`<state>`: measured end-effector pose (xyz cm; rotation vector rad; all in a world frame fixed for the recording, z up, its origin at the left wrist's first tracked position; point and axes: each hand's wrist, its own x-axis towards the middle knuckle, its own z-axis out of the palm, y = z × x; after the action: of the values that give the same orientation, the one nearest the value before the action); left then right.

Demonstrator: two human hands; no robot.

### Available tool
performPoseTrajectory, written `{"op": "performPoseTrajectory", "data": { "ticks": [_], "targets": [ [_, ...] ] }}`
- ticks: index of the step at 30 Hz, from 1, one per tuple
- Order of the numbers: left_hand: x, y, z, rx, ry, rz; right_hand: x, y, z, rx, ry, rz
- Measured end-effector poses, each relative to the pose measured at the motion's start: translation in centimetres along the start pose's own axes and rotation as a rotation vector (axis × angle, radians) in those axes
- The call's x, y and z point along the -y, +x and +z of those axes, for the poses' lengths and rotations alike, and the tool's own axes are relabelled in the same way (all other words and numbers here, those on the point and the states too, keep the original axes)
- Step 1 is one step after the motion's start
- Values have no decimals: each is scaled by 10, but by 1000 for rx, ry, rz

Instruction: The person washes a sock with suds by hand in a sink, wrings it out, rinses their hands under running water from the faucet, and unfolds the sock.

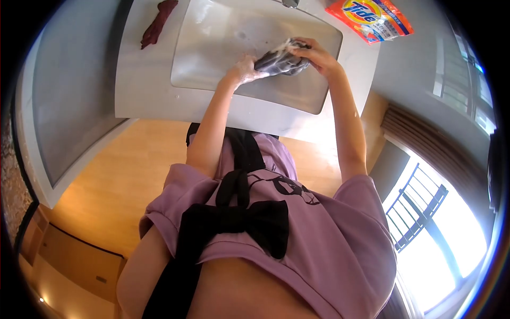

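Observation:
Over the sink [204, 58], a dark grey wet cloth [281, 63], streaked with white suds, is stretched between my two hands. My left hand [246, 70] grips its left end, and foam coats the fingers. At the other end, my right hand [319, 56] is closed around the cloth, thumb and fingers pressing into it. Whether the cloth is a sock or some other small garment I cannot tell. Cloudy water or suds show on the sink's bottom.
On the white counter [143, 85], a dark red crumpled cloth [158, 24] lies left of the sink. An orange Tide detergent bag [369, 20] lies at the back right. A metal faucet [290, 2] shows at the top edge. The counter's front edge is close to my body.

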<state>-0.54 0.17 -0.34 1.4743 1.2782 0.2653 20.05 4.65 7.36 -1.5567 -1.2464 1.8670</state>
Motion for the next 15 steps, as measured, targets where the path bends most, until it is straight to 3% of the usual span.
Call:
{"op": "performPoseTrajectory", "data": {
  "ticks": [2, 3, 4, 6, 8, 9, 11, 12, 13, 14, 15],
  "targets": [
    [12, 5, 5, 64, -177, -16, -17, 16, -14, -117, 81, 0],
    [2, 3, -6, 143, -260, -175, -11, 15, -18, -107, 253, 0],
    [-3, -2, -7, 59, -542, 3, -9, 15, -21, -98, 426, 0],
    [-17, -10, -19, -10, -854, -64, -11, 15, -16, -181, 492, -4],
    [-8, 4, -3, -252, -1166, 35, -11, 12, -1, -374, 448, -224],
    [-12, 6, 0, -328, -1316, -13, -3, 8, 12, -383, 468, -271],
    [-21, 1, 4, -399, -1464, -69, -3, 0, 39, -334, 267, -379],
    [-30, -3, 1, -322, -1608, -76, 1, -4, 56, -327, 2, -305],
    [-36, -6, 0, -239, -1750, -83, 0, -4, 73, -277, -339, -390],
    [-19, 0, 11, -142, -1710, 88, 10, -12, 93, -284, -656, -543],
    [-1, 7, 22, -50, -1667, 259, 6, -11, 113, -360, -725, -776]
  ]
}}
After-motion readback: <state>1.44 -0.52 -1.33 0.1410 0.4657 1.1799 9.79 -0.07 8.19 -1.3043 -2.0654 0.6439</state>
